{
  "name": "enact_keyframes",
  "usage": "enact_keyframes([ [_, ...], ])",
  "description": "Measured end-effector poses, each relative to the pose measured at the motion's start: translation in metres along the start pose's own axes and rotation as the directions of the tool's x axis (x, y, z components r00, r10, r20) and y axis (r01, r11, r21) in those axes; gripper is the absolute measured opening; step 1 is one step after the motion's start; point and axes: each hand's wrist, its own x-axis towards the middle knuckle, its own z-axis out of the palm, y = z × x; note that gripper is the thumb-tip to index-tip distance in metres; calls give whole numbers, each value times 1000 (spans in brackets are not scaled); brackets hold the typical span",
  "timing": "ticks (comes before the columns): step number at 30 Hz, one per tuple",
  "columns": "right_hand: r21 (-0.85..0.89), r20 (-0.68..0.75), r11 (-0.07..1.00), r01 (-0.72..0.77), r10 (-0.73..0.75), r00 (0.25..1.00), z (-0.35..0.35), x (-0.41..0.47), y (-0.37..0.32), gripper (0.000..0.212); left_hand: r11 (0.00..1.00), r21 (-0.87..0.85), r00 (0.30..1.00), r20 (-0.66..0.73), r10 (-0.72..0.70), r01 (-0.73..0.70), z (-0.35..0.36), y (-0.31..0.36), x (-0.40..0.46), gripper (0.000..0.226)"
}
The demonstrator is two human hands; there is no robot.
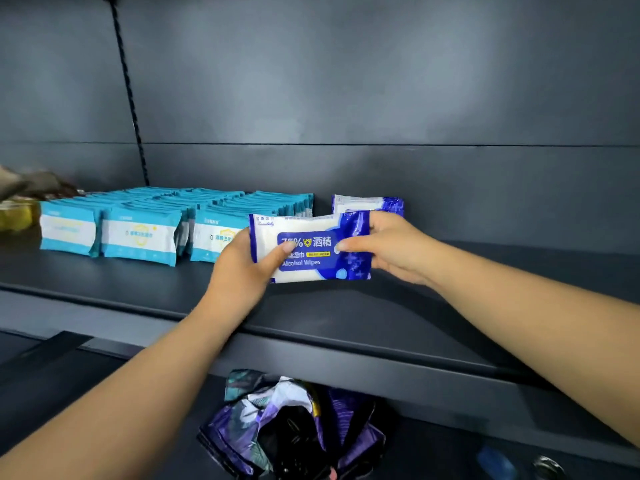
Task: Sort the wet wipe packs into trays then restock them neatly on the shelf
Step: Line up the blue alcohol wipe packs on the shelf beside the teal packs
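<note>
Restocking step in hand. Left hand [242,268] and right hand [391,245] each pinch one end of a blue-and-white soft plastic alcohol wipe pack [311,249], held upright just above the dark grey shelf [346,317]. A matching blue pack [367,203] stands behind; rows of teal-and-white wipe packs [138,230] fill the left. Next move, as judged: set it squarely before the blue pack. A crumpled purple bag [294,427] lies below. Dark panelled wall behind.

I have one view only, worn on the head, facing forward and slightly down at the shelf [311,317]. It sits close, both forearms reaching in from the bottom corners
</note>
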Motion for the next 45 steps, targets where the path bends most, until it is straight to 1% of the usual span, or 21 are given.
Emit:
enact_keyframes([
  [1,-18,-26,1000,7,-7,1000,-5,-3,1,25,994,108,999,42,-5,1,2,2,-1,31],
  [3,19,-98,999,38,-36,995,-18,-6,0,19,960,280,993,112,-36,3,5,7,-6,46],
  [5,54,-219,995,79,-65,973,-32,-2,-1,17,920,386,985,175,2,-70,6,11,-16,53],
  [7,60,-350,992,111,-83,933,-47,8,2,18,880,440,964,257,69,-180,8,12,-26,49],
  [8,60,-412,992,114,-80,908,-53,15,5,18,872,443,954,288,82,-209,10,11,-30,45],
  [10,69,-507,992,107,-57,860,-65,30,13,17,874,443,953,296,67,-200,14,8,-35,34],
  [11,76,-526,993,95,-41,849,-69,39,18,16,880,438,958,280,60,-183,16,7,-36,29],
  [14,67,-510,996,56,-14,860,-74,63,29,16,884,422,963,251,98,-200,18,6,-36,25],
  [16,19,-484,1000,22,-10,875,-71,79,33,17,886,411,964,235,123,-213,17,4,-35,26],
  [19,-33,-461,999,-15,-2,887,-69,100,39,25,894,396,968,211,135,-211,16,3,-35,26],
  [21,-48,-484,999,-21,-5,875,-71,109,46,27,901,386,970,206,127,-200,16,2,-34,26],
  [24,-42,-551,999,-26,-2,834,-78,113,54,32,905,378,971,206,122,-194,16,3,-35,27],
  [28,-78,-550,995,-58,6,835,-84,115,60,35,898,385,967,214,140,-215,18,3,-35,27],
  [31,-76,-556,995,-62,9,831,-81,119,61,29,900,379,968,208,142,-214,17,2,-36,27],
  [33,-121,-576,990,-71,-11,818,-80,121,62,25,902,376,969,202,144,-212,17,1,-37,27],
  [35,-220,-593,971,-91,-59,803,-80,123,63,23,899,379,969,196,153,-218,18,2,-38,27],
  [37,-303,-601,947,-103,-106,792,-80,124,63,28,891,395,968,200,152,-222,18,3,-38,26],
  [40,-372,-591,920,-127,-130,796,-80,121,63,40,875,426,966,208,155,-232,18,3,-39,27],
  [43,-376,-550,913,-161,-80,831,-80,114,66,59,841,478,961,221,165,-254,19,3,-43,28],
  [45,-396,-502,902,-173,-54,863,-79,109,71,67,816,510,957,237,170,-271,19,4,-45,30],
])
